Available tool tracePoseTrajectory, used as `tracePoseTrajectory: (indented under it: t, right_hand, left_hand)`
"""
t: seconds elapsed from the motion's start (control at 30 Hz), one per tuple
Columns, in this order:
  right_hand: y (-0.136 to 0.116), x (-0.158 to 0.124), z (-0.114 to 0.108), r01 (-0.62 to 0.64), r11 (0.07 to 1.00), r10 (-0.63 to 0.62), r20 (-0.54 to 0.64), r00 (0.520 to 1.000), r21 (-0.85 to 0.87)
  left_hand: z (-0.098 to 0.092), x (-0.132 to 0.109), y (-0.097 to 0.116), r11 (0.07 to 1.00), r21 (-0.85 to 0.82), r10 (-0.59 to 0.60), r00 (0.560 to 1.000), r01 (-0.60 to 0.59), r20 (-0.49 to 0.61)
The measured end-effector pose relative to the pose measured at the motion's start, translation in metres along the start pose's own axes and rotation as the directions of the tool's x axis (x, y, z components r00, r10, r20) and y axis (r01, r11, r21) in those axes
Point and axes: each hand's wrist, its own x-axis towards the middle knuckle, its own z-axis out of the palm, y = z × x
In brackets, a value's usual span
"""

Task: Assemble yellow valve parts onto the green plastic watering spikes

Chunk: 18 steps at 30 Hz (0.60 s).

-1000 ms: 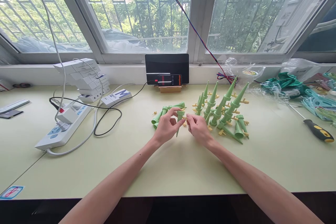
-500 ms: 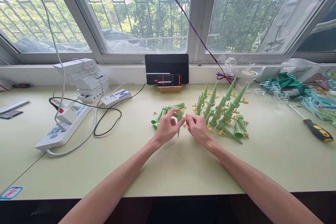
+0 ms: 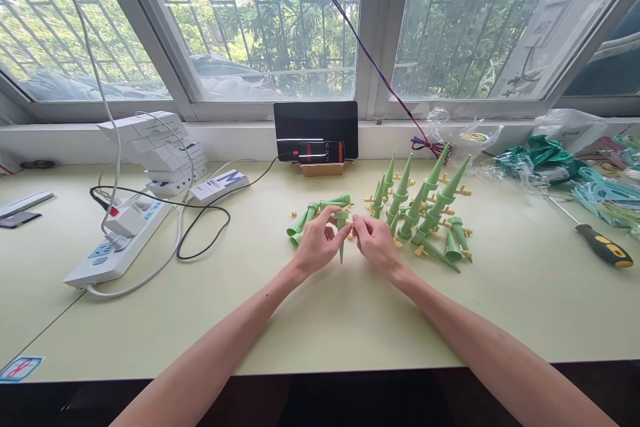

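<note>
My left hand [image 3: 316, 241] is closed around the upper part of a green plastic plant-watering spike [image 3: 342, 219], whose tip points down. On the spike's right side, my right hand [image 3: 378, 244] pinches a small yellow valve [image 3: 351, 225], mostly covered by the fingers. Whether the valve sits fully in the spike cannot be made out. Behind my left hand lie several loose green spikes [image 3: 299, 221] and a few small yellow pieces. To the right of my right hand, several spikes with yellow valves [image 3: 431, 203] stand point up, and others lie on their sides.
A phone [image 3: 320, 152] leans against a dark tablet [image 3: 316, 121] at the back of the table. A power strip [image 3: 120, 247], cables and white boxes [image 3: 173, 153] occupy the left. At right lie a screwdriver [image 3: 604, 245] and plastic bags [image 3: 540, 161].
The camera view has shifted slightly. Both hands keep almost the same pose at the spike and its yellow valve.
</note>
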Motion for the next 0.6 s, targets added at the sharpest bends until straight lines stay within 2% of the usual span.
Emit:
tracePoseTrajectory:
  t: [0.6]
  right_hand:
    - [0.0005,-0.001,0.0011,0.073,0.99,-0.082,-0.073,0.994,-0.118]
  left_hand:
    - [0.0006,-0.0011,0.0015,0.997,-0.066,-0.046,0.999,0.047,0.019]
